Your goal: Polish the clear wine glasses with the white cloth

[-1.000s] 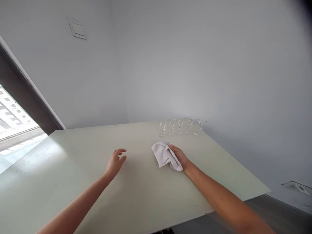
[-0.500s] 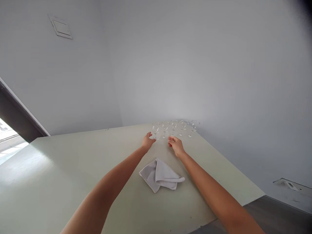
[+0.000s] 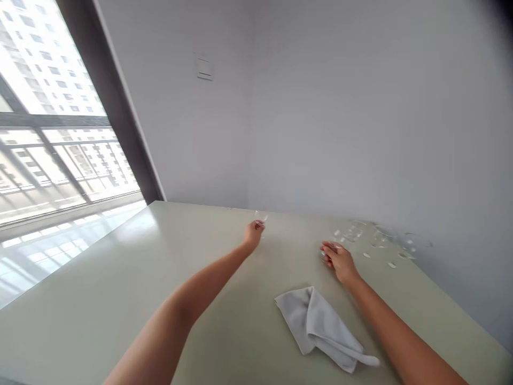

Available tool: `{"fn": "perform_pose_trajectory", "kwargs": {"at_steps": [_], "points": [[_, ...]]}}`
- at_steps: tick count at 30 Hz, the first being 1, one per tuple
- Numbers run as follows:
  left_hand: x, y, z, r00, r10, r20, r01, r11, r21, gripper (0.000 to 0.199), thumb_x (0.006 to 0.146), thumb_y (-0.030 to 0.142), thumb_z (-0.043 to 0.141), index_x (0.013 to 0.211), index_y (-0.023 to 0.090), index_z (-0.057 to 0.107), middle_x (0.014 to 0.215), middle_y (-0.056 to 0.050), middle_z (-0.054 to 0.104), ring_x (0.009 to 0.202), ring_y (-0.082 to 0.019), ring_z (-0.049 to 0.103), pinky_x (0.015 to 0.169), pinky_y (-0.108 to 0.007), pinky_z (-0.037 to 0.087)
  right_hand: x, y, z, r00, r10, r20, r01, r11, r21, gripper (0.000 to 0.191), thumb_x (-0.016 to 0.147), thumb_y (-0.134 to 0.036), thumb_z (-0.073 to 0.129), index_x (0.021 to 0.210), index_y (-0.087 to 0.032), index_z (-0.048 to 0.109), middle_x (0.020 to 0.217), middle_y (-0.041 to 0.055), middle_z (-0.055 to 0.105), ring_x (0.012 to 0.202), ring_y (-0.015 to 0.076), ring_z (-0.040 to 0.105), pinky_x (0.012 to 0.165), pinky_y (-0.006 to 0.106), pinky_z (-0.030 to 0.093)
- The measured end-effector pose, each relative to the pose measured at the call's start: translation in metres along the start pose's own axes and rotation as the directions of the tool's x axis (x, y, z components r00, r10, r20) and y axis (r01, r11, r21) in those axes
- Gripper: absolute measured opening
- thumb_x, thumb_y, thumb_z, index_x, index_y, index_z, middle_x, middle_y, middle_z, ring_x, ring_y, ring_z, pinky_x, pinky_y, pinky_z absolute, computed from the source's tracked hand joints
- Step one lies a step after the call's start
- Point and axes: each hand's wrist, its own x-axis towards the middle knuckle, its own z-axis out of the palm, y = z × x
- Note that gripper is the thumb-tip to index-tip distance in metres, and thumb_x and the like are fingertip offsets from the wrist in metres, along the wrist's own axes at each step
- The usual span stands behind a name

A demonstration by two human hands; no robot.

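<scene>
My left hand is closed around a clear stemmed glass, whose bowl shows above the fingers near the far edge of the table. My right hand is further right, its fingers curled round the lower part of another stemmed glass; motion blur softens its outline. Just behind and right of that hand stand several more clear stemmed glasses, blurred, near the wall. A folded grey-white cloth lies on the table in front of my right hand.
The pale, glossy tabletop meets a grey wall at the back and right. A light switch is on the wall to the left. Beyond the dark frame is a large bright window.
My view has swung left, bringing in more window. My left hand has taken hold of a glass and moved it left, away from the row. The right hand's fingers have closed on another glass.
</scene>
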Motion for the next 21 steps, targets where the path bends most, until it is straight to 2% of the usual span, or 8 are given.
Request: {"fn": "perform_pose_trajectory", "kwargs": {"at_steps": [5, 7, 9, 11, 14, 17, 19, 21], "points": [[0.026, -0.046, -0.153, 0.959, -0.033, -0.283, 0.062, 0.994, 0.095, 0.017, 0.069, 0.023, 0.056, 0.084, 0.017, 0.06, 0.065, 0.0, 0.057, 0.063, -0.014, 0.051, 0.062, -0.025, 0.036, -0.041, -0.006, -0.026, 0.986, 0.103, 0.133, -0.094, 0.993, -0.065, 0.038, 0.056, -0.036, 0.071, 0.085, -0.016, 0.06, 0.08, 0.0048, 0.062, 0.048, 0.0069, 0.043, 0.037, 0.018, 0.033], [0.031, -0.06, -0.198, 0.928, -0.049, -0.368, 0.098, 0.988, 0.118, 0.015, 0.068, 0.023, 0.056, 0.082, 0.017, 0.06, 0.063, 0.0, 0.055, 0.062, -0.014, 0.05, 0.063, -0.026, 0.036, -0.054, -0.007, -0.032, 0.976, 0.148, 0.157, -0.137, 0.987, -0.081, 0.039, 0.056, -0.038, 0.072, 0.088, -0.017, 0.062, 0.082, 0.0053, 0.062, 0.05, 0.0072, 0.043, 0.038, 0.019, 0.034], [0.035, -0.07, -0.227, 0.9, -0.065, -0.432, 0.13, 0.984, 0.122, 0.015, 0.068, 0.023, 0.055, 0.081, 0.017, 0.06, 0.064, 0.0, 0.055, 0.062, -0.014, 0.05, 0.062, -0.026, 0.036, -0.064, -0.009, -0.034, 0.969, 0.166, 0.181, -0.154, 0.985, -0.082, 0.038, 0.058, -0.039, 0.073, 0.087, -0.019, 0.063, 0.085, 0.0062, 0.061, 0.051, 0.0079, 0.044, 0.038, 0.02, 0.035], [0.038, -0.076, -0.242, 0.878, -0.08, -0.471, 0.149, 0.983, 0.111, 0.015, 0.069, 0.023, 0.054, 0.081, 0.017, 0.059, 0.068, -0.001, 0.057, 0.063, -0.014, 0.05, 0.062, -0.026, 0.036, -0.072, -0.012, -0.032, 0.966, 0.165, 0.199, -0.152, 0.985, -0.08, 0.035, 0.059, -0.04, 0.072, 0.086, -0.02, 0.064, 0.085, 0.0069, 0.06, 0.051, 0.0083, 0.042, 0.038, 0.021, 0.035], [0.041, -0.076, -0.25, 0.863, -0.096, -0.496, 0.161, 0.983, 0.089, 0.015, 0.069, 0.023, 0.053, 0.082, 0.017, 0.058, 0.071, -0.001, 0.057, 0.064, -0.013, 0.051, 0.063, -0.025, 0.037, -0.083, -0.017, -0.025, 0.964, 0.161, 0.213, -0.145, 0.986, -0.085, 0.031, 0.06, -0.04, 0.072, 0.084, -0.022, 0.064, 0.082, 0.007, 0.06, 0.05, 0.0092, 0.042, 0.036, 0.021, 0.032], [0.036, -0.067, -0.25, 0.85, -0.11, -0.515, 0.174, 0.982, 0.077, 0.019, 0.068, 0.02, 0.054, 0.086, 0.017, 0.058, 0.078, -0.003, 0.057, 0.071, -0.015, 0.052, 0.066, -0.026, 0.038, -0.093, -0.024, -0.016, 0.951, 0.168, 0.259, -0.146, 0.984, -0.1, 0.029, 0.062, -0.042, 0.069, 0.083, -0.022, 0.065, 0.081, 0.0077, 0.06, 0.05, 0.0105, 0.043, 0.035, 0.022, 0.03], [0.024, -0.057, -0.246, 0.829, -0.117, -0.547, 0.185, 0.98, 0.07, 0.031, 0.068, 0.017, 0.054, 0.098, 0.017, 0.055, 0.094, -0.007, 0.056, 0.081, -0.017, 0.052, 0.071, -0.028, 0.038, -0.1, -0.03, -0.008, 0.939, 0.161, 0.303, -0.13, 0.984, -0.12, 0.029, 0.065, -0.045, 0.066, 0.084, -0.023, 0.065, 0.079, 0.0077, 0.06, 0.047, 0.0104, 0.041, 0.035, 0.023, 0.031], [0.003, -0.045, -0.233, 0.815, -0.114, -0.568, 0.181, 0.982, 0.062, 0.043, 0.069, 0.016, 0.052, 0.112, 0.019, 0.047, 0.11, -0.009, 0.049, 0.089, -0.018, 0.05, 0.076, -0.03, 0.037, -0.107, -0.037, 0.003, 0.959, 0.092, 0.269, -0.039, 0.98, -0.195, 0.028, 0.065, -0.047, 0.065, 0.079, -0.023, 0.066, 0.074, 0.0079, 0.061, 0.048, 0.0123, 0.044, 0.036, 0.024, 0.033]]}}
